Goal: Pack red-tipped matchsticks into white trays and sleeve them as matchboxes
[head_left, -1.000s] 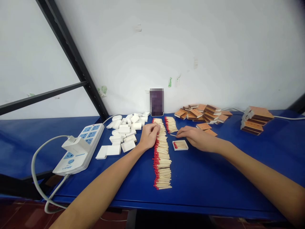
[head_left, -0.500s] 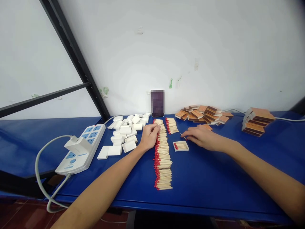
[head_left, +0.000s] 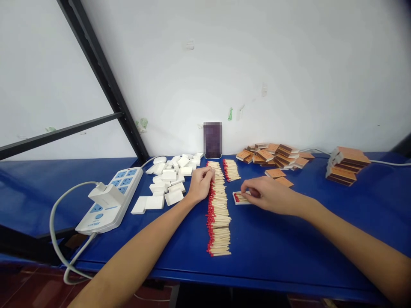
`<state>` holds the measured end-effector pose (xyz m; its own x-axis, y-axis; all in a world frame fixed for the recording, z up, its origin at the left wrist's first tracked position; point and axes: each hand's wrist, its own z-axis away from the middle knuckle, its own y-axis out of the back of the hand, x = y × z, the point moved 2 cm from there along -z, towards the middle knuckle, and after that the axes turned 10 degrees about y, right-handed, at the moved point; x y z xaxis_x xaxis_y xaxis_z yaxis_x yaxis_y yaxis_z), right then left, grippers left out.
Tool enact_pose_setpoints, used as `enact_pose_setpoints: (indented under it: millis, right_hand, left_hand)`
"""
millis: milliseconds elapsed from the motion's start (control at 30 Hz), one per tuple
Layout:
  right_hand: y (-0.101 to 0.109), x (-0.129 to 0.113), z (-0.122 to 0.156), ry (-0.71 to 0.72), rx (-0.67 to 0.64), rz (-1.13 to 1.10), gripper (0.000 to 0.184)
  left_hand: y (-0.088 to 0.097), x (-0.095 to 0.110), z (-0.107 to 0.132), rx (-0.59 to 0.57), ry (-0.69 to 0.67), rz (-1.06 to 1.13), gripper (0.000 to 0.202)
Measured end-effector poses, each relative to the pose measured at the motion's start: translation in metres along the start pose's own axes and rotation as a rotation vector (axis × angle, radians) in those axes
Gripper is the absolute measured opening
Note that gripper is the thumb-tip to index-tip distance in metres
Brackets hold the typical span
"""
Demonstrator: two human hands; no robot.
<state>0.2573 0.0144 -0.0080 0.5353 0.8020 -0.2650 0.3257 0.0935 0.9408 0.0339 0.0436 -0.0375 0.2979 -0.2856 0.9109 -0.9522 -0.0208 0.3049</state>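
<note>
My right hand (head_left: 276,194) over a small white tray (head_left: 241,203), my left hand (head_left: 201,184) at the long row of matches (head_left: 220,226)

My left forearm slants in from the front edge of the counter (head_left: 272,248), and that hand curls loosely at the row's left side, over the red heads. My right arm comes in from the front right corner, wrist bent, thumb and forefinger drawn close above the tray. I cannot tell whether either hand grips a match. The tray lies flat just right of the long row, matches inside it, partly under my fingers.

The counter is glossy blue, backed by a pale wall (head_left: 289,77), with a black metal frame (head_left: 105,77) at the left. A shorter match row (head_left: 231,170) lies toward the back edge, between white trays (head_left: 168,174) and orange matchboxes (head_left: 278,156).

The long row stops short of the front edge. Blue surface stretches from my tray to that edge, and rightward below the matchbox stack (head_left: 348,167). A power strip (head_left: 130,182) takes up the left side.
</note>
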Motion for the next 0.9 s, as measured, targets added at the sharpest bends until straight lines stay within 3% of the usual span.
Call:
enact_pose_setpoints:
  millis: [133,367,600,900]
  right_hand:
    - [-0.004,0.001,-0.001,0.006,0.037,-0.014,0.024]
    - [-0.014,0.030,-0.004,-0.023,0.198,-0.046,0.029]
    - [-0.026,0.048,-0.021,0.005,0.163,-0.064,0.030]
    - [-0.033,0.052,-0.030,-0.118,0.168,-0.036,0.024]
  left_hand:
    - [0.000,-0.001,0.001,0.003,0.005,-0.015,0.040]
    - [0.001,-0.005,-0.003,0.018,0.034,0.061,0.038]
    - [0.003,-0.009,-0.007,0.065,0.103,0.188,0.033]
    - [0.002,-0.011,-0.010,0.048,0.126,0.274,0.032]
